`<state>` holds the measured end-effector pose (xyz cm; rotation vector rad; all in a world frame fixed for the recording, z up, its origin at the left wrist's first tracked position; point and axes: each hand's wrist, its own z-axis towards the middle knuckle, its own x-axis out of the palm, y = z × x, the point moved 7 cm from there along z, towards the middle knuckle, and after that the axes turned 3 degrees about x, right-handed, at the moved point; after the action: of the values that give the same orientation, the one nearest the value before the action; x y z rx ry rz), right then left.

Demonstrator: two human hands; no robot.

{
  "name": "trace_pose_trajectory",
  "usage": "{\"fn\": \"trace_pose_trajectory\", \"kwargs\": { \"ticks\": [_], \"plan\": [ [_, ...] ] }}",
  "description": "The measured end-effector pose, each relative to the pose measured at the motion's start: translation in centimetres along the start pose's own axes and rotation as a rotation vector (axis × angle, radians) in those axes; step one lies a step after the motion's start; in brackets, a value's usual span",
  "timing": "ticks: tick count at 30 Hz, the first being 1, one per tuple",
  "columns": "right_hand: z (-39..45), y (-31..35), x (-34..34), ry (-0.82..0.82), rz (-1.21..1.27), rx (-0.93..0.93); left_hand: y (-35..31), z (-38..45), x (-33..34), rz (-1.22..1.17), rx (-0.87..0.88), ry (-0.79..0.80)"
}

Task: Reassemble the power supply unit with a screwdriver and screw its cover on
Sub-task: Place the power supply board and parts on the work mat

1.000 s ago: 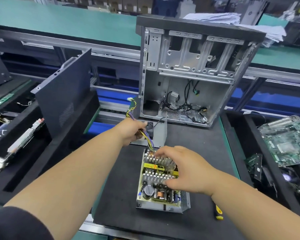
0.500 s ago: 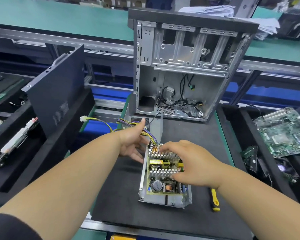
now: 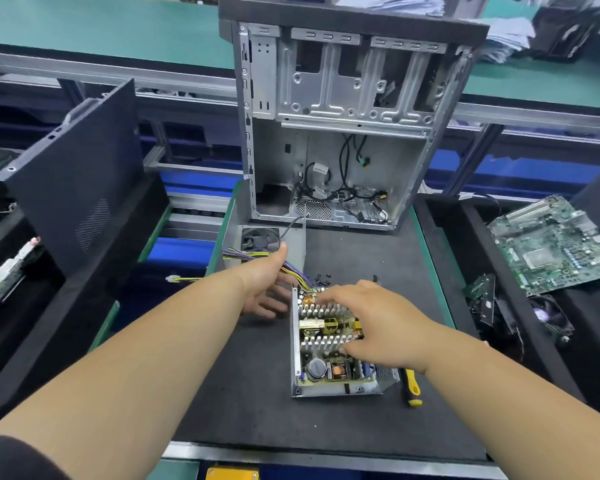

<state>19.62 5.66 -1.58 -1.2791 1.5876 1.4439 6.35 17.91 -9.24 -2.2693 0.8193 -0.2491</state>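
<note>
Left hand [image 3: 264,289] now off cable bundle [image 3: 257,256], fingers spread; right hand [image 3: 371,323] flat, pressing board [image 3: 326,344] into PSU base [image 3: 336,389]; cover next.

The right hand [image 3: 371,323] lies across the open power supply unit [image 3: 329,344], hiding the right half of its circuit board and heat sinks. Its wrist covers the upper end of the yellow-handled screwdriver [image 3: 411,388] just right of the unit, so the tip cannot be seen. Left of the unit, the left hand [image 3: 264,285] hides part of the wire bundle [image 3: 246,254]. The small dark parts [image 3: 323,277] just beyond the unit are too small to identify. The picture's right edge cuts off the motherboard [image 3: 555,249].
</note>
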Motion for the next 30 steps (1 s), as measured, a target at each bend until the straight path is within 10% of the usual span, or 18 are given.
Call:
{"fn": "trace_pose_trajectory", "kwargs": {
  "ticks": [12, 21, 26, 30],
  "plan": [
    [0.4, -1.3, 2.8, -0.025, 0.027, -0.033, -1.0, 0.8, -0.7, -0.307, 0.196, -0.252],
    [-0.1, -0.2, 2.4, -0.044, -0.034, -0.111, -1.0, 1.0, 2.1, 0.102, 0.268, 0.0],
    [-0.7, -4.1, -4.4, -0.447, 0.078, 0.008, -0.4, 0.3, 2.3, 0.032, 0.225, -0.007],
    [1.3, -8.8, -3.1, -0.014, 0.244, 0.353, -0.5, 0.3, 2.2, 0.013, 0.228, 0.0]
  ]
}}
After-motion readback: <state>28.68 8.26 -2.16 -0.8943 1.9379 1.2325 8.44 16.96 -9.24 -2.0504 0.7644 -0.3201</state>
